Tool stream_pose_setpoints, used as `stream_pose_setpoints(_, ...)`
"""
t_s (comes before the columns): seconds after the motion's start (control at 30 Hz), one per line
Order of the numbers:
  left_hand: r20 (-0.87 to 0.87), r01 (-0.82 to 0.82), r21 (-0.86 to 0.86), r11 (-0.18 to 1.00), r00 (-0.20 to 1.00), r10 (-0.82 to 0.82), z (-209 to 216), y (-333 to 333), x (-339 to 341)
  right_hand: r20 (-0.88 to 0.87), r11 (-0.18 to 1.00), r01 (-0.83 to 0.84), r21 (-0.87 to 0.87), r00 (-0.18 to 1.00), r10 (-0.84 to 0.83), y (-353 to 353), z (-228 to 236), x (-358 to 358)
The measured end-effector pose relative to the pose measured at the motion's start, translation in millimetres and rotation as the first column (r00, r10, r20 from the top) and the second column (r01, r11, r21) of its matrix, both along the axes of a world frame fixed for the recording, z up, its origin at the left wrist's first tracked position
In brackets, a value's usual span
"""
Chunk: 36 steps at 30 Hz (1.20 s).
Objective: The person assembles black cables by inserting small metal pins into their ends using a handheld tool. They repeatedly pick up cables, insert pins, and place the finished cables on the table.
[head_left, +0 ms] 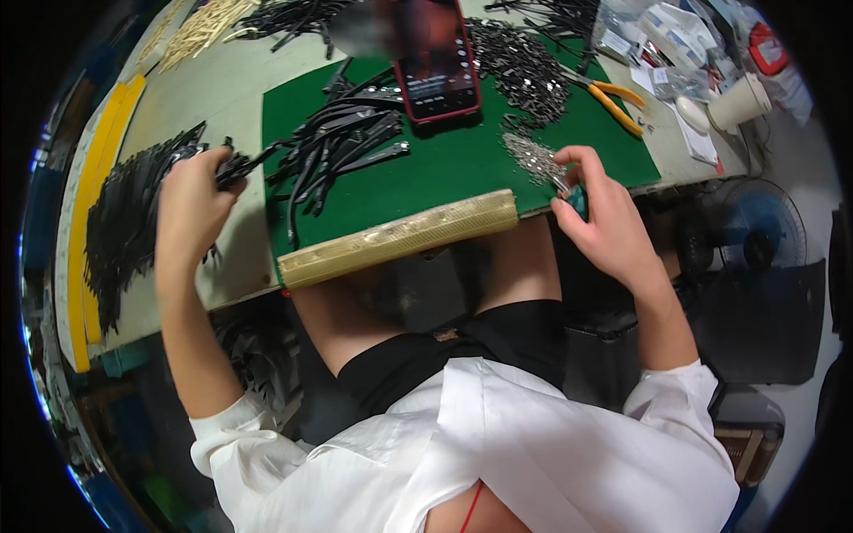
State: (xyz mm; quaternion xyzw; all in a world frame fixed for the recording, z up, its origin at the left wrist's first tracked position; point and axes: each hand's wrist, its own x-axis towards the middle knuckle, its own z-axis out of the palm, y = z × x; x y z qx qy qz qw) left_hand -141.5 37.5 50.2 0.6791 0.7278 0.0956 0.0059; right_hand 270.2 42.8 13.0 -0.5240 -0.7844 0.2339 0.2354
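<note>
On the left, my left hand is closed at the near side of a stack of black strips. One dark strip sticks out to the right from its fingers, over the edge of the green mat. My right hand curls around a small tool with a teal handle; its metal tip lies by a heap of tiny silver pieces, and the tool's kind is hidden by the fingers. More black strips with shiny ends lie loosely across the mat.
A ridged yellowish bar runs along the front table edge. A phone in a red case stands behind. Small dark metal parts, orange-handled pliers, a yellow strip, plastic bags and a white cup surround it.
</note>
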Motion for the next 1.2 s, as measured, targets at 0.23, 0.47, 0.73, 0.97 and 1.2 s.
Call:
stream_pose_setpoints(0.23, 0.794, 0.118, 0.12, 0.986, 0.585, -0.166, 3.4, -38.8, 38.1, 0.26, 0.961, -0.261, -0.087, 0.926, 0.275, 17.7, 12.4, 17.4)
stream_pose_setpoints(0.47, 0.968, 0.253, 0.027, 0.967, 0.234, -0.088, -26.9, -49.0, 115.5, 0.302, 0.949, -0.302, -0.093, 0.899, 0.316, 21.0, 12.6, 9.2)
stream_pose_setpoints(0.73, 0.911, 0.184, 0.322, 0.929, 0.207, -0.357, -22.1, -39.4, 126.1, 0.314, 0.966, -0.256, -0.038, 0.914, 0.255, 19.6, 7.1, 7.1)
stream_pose_setpoints(0.97, 0.794, 0.165, 0.396, 0.903, 0.433, -0.427, -44.9, -14.2, 121.3, 0.327, 0.953, -0.302, -0.028, 0.898, 0.295, 24.0, 9.8, 1.3)
stream_pose_setpoints(1.2, 0.776, 0.158, 0.43, 0.889, 0.439, -0.453, -33.0, -22.8, 128.6, 0.408, 0.952, -0.297, -0.075, 0.862, 0.301, 25.0, 16.6, -7.1)
